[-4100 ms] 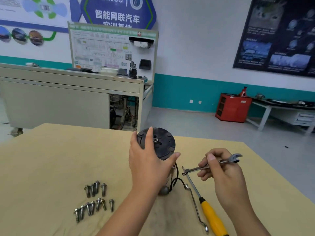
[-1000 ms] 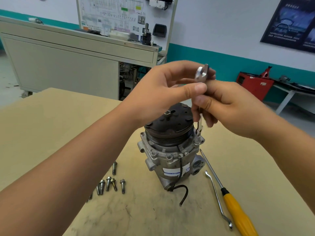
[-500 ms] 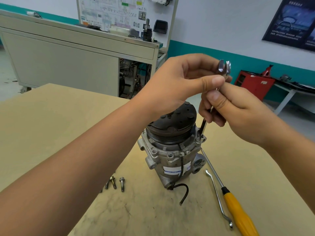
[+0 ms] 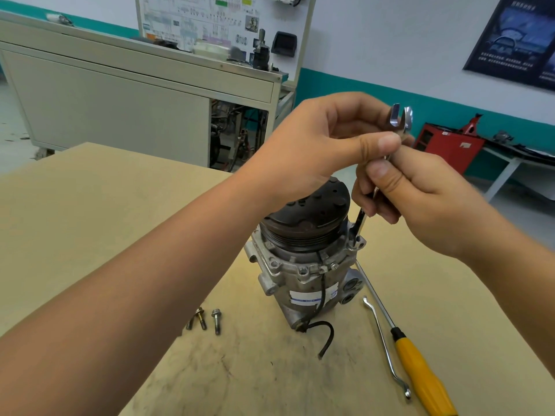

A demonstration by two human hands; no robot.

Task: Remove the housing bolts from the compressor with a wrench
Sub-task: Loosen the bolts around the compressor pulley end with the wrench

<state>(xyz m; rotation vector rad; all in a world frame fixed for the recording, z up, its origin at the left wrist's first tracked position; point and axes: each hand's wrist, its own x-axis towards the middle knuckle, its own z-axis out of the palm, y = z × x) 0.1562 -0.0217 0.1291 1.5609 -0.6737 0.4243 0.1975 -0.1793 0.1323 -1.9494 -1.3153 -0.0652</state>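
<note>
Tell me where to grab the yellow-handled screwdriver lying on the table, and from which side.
Grip the screwdriver by its thick yellow handle, from above and from the right. It lies flat on the table, its thin shaft points toward the compressor, and a bent metal bar lies close along its left.

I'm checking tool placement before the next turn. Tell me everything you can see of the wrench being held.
The wrench is a slim, shiny metal spanner, standing nearly upright, top leaning right. Its open forked end shows above the hands, which hide most of the shank. The left hand pinches it near the top; the right hand grips it just below. Its lower end sits on a bolt at the right of the compressor flange.
</note>
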